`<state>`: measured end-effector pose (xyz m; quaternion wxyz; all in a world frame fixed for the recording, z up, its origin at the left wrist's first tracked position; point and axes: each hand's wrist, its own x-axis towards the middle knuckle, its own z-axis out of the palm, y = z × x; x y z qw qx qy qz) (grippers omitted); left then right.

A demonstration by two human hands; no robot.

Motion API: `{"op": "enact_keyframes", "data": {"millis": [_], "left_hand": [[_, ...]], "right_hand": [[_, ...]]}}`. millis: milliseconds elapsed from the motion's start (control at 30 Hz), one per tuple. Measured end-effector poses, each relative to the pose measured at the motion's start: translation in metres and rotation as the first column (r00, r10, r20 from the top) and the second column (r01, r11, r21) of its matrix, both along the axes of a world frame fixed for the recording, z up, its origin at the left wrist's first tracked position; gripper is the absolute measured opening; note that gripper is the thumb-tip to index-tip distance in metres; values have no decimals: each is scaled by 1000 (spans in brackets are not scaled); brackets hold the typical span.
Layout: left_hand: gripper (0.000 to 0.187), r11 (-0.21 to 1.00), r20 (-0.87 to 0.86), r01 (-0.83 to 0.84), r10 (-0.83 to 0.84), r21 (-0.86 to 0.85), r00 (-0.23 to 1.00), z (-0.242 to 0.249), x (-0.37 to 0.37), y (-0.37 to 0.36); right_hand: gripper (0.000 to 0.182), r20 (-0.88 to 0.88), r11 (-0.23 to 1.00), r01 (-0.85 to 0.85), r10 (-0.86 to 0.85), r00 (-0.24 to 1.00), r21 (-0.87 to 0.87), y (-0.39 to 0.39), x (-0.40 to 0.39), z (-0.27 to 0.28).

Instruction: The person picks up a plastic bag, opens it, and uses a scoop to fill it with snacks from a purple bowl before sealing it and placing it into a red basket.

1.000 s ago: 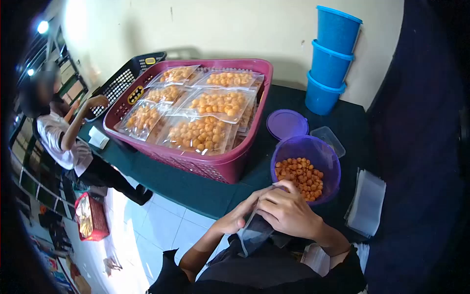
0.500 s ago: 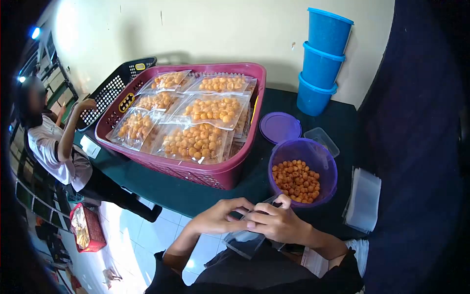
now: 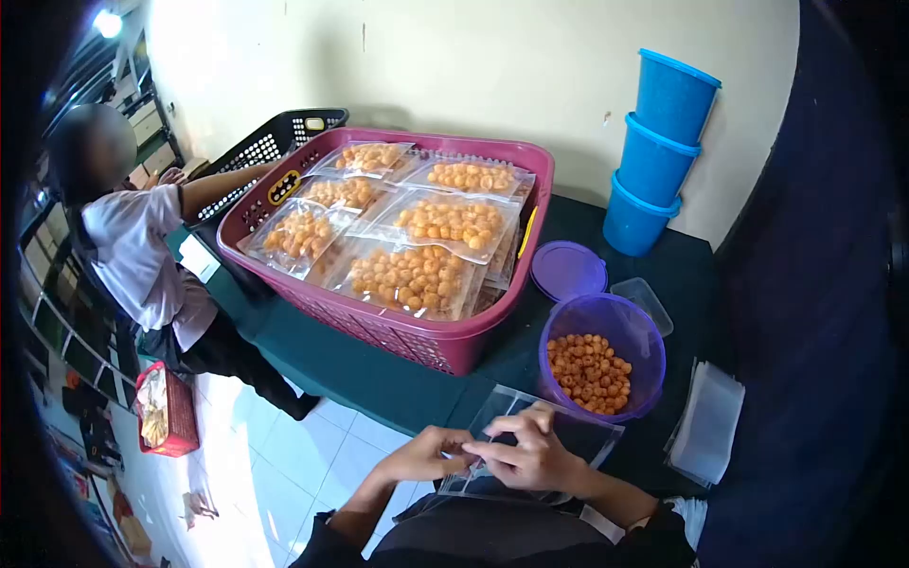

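A clear, flat plastic bag (image 3: 589, 437) is spread in front of my body, just before the purple tub (image 3: 653, 371). My left hand (image 3: 428, 457) pinches the bag's left side between thumb and fingers. My right hand (image 3: 536, 456) lies over the bag's middle, fingers bent and gripping its film; the fingertips of both hands nearly meet. No snacks show inside this bag. Round orange snack puffs (image 3: 589, 374) partly fill the tub, which stands right behind my right hand.
A pink basket (image 3: 453, 352) holds several filled snack bags (image 3: 450, 222). Blue tubs (image 3: 653, 161) are stacked by the wall. A purple lid (image 3: 568, 270), clear lid (image 3: 644, 305) and stack of empty bags (image 3: 708, 421) lie on the table. A person (image 3: 142, 246) stands left near a black basket (image 3: 270, 142).
The bag has gone from bunched under my hands to spread flat and wider. The person at left has reached an arm toward the baskets. My view has shifted slightly.
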<state>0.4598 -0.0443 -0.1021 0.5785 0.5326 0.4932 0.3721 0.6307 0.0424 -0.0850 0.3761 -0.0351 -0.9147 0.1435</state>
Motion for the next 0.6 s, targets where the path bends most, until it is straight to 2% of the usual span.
{"op": "enact_keyframes", "data": {"millis": [33, 67, 100, 133, 167, 200, 233, 300, 367, 433, 467, 500, 600], "left_hand": [[14, 996, 67, -78, 80, -35, 995, -7, 6, -5], [13, 992, 93, -122, 123, -17, 988, -10, 10, -10], [12, 986, 119, -166, 165, 1, 979, -11, 15, -14], [12, 972, 76, -233, 232, 6, 970, -6, 23, -18], [12, 956, 35, -293, 292, 10, 956, 0, 33, -22], [13, 955, -136, -280, 291, 92, 947, 4, 37, -23], [13, 951, -136, -294, 305, 92, 943, 4, 39, -23], [14, 918, -175, -340, 376, 203, 910, 3, 43, -25], [12, 922, -196, -335, 371, 192, 908, 13, 42, -26], [8, 939, -230, -296, 331, 176, 915, 23, 42, -25], [8, 925, -184, -295, 342, 242, 921, 22, 44, -24], [8, 920, -182, -304, 353, 247, 918, 23, 46, -23], [9, 930, -291, -134, 241, 343, 926, 22, 48, -18]], "right_hand": [[17, 15, 990, 49, -48, 999, -129, -4, 2, 1], [23, -44, 971, 18, -29, 999, -240, -3, 2, 9], [23, -44, 971, 10, -21, 999, -239, -6, 2, 10], [26, 51, 875, -21, 52, 997, -483, -10, 0, 10], [30, 129, 718, -11, 141, 982, -695, -14, -2, 8], [36, 52, 786, -32, 82, 995, -617, -15, -8, 3], [36, 53, 786, -44, 97, 994, -617, -15, -6, 4], [38, 305, 734, 175, 46, 951, -656, -12, 1, 8], [35, 294, 732, 139, 87, 952, -667, -12, 6, 5], [26, 310, 590, 151, 178, 934, -793, -12, 12, 5], [21, 267, 536, 118, 210, 940, -836, -11, 16, 11], [21, 269, 542, 113, 219, 938, -833, -8, 19, 11], [20, 359, 569, 156, 264, 895, -808, -1, 27, 0]]}}
